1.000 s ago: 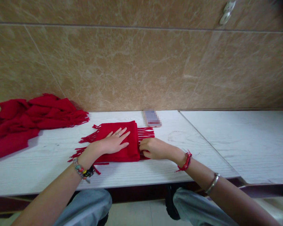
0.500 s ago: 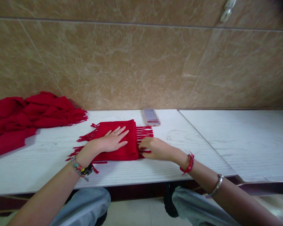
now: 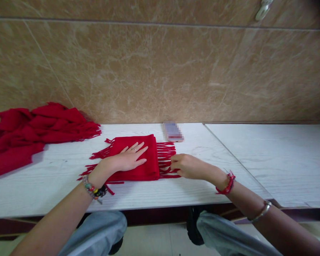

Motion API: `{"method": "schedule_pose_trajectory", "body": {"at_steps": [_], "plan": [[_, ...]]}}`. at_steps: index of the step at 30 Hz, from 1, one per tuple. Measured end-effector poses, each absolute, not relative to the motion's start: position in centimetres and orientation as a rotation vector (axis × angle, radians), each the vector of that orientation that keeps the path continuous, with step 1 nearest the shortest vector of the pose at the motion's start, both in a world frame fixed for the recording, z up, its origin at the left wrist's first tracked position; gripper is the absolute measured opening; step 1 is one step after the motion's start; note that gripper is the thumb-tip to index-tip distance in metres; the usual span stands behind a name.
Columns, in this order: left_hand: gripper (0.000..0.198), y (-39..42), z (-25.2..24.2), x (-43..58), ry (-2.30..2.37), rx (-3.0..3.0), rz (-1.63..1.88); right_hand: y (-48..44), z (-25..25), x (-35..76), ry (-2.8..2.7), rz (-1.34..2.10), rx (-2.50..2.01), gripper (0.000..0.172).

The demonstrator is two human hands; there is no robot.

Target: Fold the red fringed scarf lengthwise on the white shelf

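A red fringed scarf (image 3: 149, 142) lies folded into a flat rectangle, with tassels sticking out at its left and right ends. My left hand (image 3: 129, 159) rests flat on top of it, fingers spread. At the right end my right hand (image 3: 188, 166) is closed, its fingertips pinching the ends of the lower tassels. The right hand's own fingers hide exactly how many strands are held.
A second red scarf (image 3: 40, 128) lies crumpled on the left of the white wood-grain bench (image 3: 56, 192). A phone (image 3: 173, 131) lies behind the folded scarf, close to the brown marbled wall (image 3: 160, 71). The bench's front edge runs above my knees.
My right hand has moved right, from beside the folded edge to the tassel tips, and the lower tassels now lie straighter. My left hand stays flat on the scarf.
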State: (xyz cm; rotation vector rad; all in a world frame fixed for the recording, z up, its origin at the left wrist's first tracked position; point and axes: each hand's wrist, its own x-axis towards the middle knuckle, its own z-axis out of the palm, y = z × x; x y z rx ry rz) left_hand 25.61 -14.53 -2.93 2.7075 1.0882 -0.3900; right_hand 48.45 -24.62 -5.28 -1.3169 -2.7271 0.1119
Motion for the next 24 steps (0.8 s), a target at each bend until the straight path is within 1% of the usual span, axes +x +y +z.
{"method": "schedule_pose_trajectory", "body": {"at_steps": [3,6,9,12,19,22,24], "plan": [[0.059,-14.4,-3.1,25.6,1.080,2.718,-0.390,-25.0,-4.2,49.3,-2.712,0.158,-1.434,0.022],[0.059,-14.2,-3.3,25.6,1.079,2.726,-0.384,-25.2,-3.5,48.5,-2.583,0.180,-1.391,0.017],[0.059,-14.1,-3.3,25.6,1.083,2.727,-0.374,-25.0,-4.1,46.4,-2.498,0.224,-1.368,0.014],[0.059,-14.2,-3.2,25.6,1.087,2.728,-0.376,-24.5,-5.2,44.9,-2.473,0.204,-1.495,0.013],[0.059,-14.7,-2.8,25.8,1.111,2.722,-0.407,-24.1,-5.5,45.8,-2.411,0.271,-1.612,0.017],[0.058,-14.7,-2.7,25.8,1.107,2.719,-0.419,-23.9,-5.1,46.6,-2.373,0.219,-1.742,0.019],[0.058,-14.6,-2.8,25.7,1.100,2.718,-0.409,-24.0,-4.8,47.0,-2.450,0.136,-1.760,0.019]]}}
